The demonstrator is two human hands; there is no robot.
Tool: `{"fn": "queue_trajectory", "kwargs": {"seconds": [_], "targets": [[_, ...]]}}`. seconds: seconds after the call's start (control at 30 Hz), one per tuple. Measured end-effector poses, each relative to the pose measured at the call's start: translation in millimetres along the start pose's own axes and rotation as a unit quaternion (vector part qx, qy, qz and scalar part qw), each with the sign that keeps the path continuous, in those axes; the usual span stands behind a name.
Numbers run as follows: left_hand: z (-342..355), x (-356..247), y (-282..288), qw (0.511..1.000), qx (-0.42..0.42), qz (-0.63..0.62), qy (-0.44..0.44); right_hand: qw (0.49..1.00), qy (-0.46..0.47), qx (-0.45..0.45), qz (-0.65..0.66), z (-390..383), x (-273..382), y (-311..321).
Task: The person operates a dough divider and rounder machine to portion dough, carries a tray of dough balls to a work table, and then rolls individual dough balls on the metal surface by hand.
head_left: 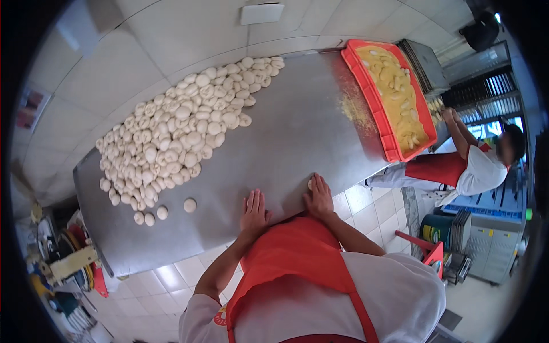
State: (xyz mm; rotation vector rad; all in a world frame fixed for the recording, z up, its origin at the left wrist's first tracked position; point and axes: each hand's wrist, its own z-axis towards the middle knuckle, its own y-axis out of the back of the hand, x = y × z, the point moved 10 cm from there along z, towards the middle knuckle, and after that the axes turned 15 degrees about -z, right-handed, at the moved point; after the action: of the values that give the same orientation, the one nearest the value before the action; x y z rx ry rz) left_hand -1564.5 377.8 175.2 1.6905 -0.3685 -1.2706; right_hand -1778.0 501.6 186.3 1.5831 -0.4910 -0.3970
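My left hand lies flat on the steel table, fingers together and empty. My right hand presses palm-down over a small dough piece that peeks out at its fingertips near the table's front edge. A big heap of pale round dough pieces covers the far left of the table. A few loose dough pieces lie at the heap's near end, left of my left hand.
An orange crate of yellowish dough pieces sits on the table's right end, with flour dust beside it. Another person in a red apron bends by metal racks at right. A green bucket and tools stand on the tiled floor.
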Motion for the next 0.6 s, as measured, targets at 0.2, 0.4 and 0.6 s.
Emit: {"fn": "queue_trajectory", "kwargs": {"seconds": [0.2, 0.4, 0.6], "targets": [[121.5, -33.0, 8.2, 0.988, 0.143, 0.052, -0.022, 0.984, -0.145, 0.063, -0.077, 130.2, -3.4, 23.1], [278.2, -47.7, 31.5, 0.996, 0.007, 0.091, -0.001, 0.985, -0.167, -0.013, -0.038, 287.7, -48.6, 59.6], [197.8, -10.6, 16.9, 0.997, 0.043, 0.010, 0.064, 0.984, -0.164, -0.057, 0.034, 181.9, -19.9, 40.5]]}}
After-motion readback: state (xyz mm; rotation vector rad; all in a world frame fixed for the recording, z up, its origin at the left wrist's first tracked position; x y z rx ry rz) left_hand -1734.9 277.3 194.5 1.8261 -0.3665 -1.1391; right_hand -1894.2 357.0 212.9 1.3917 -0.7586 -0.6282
